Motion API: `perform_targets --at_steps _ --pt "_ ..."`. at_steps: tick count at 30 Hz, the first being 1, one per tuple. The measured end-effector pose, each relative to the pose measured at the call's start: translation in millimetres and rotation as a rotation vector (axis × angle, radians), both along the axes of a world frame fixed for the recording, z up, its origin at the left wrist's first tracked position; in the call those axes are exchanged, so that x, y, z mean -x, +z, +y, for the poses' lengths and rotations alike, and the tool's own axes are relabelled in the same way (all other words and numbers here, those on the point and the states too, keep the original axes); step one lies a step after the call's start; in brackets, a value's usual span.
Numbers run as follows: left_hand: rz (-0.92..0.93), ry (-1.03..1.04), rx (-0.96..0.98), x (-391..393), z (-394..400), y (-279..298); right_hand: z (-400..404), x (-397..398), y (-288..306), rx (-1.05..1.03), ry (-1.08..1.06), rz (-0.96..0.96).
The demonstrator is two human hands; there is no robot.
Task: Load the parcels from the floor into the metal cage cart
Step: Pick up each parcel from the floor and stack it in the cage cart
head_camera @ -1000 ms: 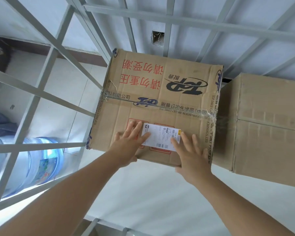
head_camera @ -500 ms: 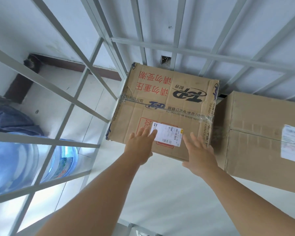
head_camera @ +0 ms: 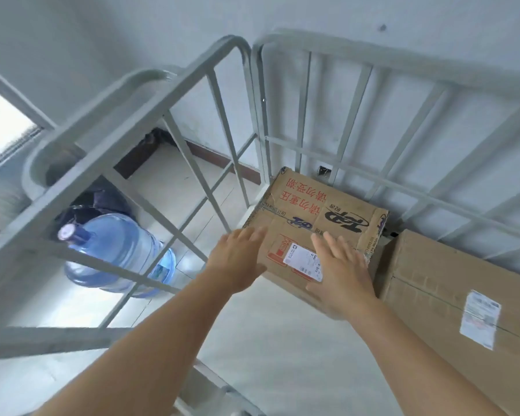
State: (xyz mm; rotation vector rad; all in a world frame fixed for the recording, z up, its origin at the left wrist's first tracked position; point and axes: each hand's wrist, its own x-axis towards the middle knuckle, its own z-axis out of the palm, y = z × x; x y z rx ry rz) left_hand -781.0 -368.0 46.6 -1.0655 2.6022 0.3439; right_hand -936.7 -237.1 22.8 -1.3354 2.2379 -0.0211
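A brown cardboard parcel [head_camera: 318, 214] with red and blue print and a white label sits on the floor of the grey metal cage cart [head_camera: 282, 340], pushed into its far left corner. A larger plain cardboard parcel [head_camera: 451, 283] with a white label stands right beside it. My left hand [head_camera: 237, 259] hovers with straight fingers at the printed parcel's near left edge. My right hand [head_camera: 339, 271], fingers spread, is over its near top face; whether it touches cannot be told. Neither hand holds anything.
The cage's left side panel [head_camera: 150, 94] and back panel [head_camera: 373, 64] of grey bars rise around the parcels. Outside the left bars a blue water jug [head_camera: 117, 253] lies on the tiled floor next to a dark bundle [head_camera: 96, 202]. A white wall stands behind.
My head has risen and pulled back, so the cage's top rails are now in view. Both hands have lifted back from the printed parcel's top; the parcel stays in the corner.
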Motion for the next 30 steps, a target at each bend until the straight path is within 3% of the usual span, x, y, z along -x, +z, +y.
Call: perform_targets --at_steps 9,20,30 --pt "0.111 0.135 0.187 -106 52 119 24 -87 119 0.168 0.145 0.054" --pt "0.329 0.381 0.357 -284 167 248 85 -251 251 0.339 0.378 0.09" --pt "0.318 0.685 0.469 -419 259 282 114 -379 293 0.391 0.651 0.09"
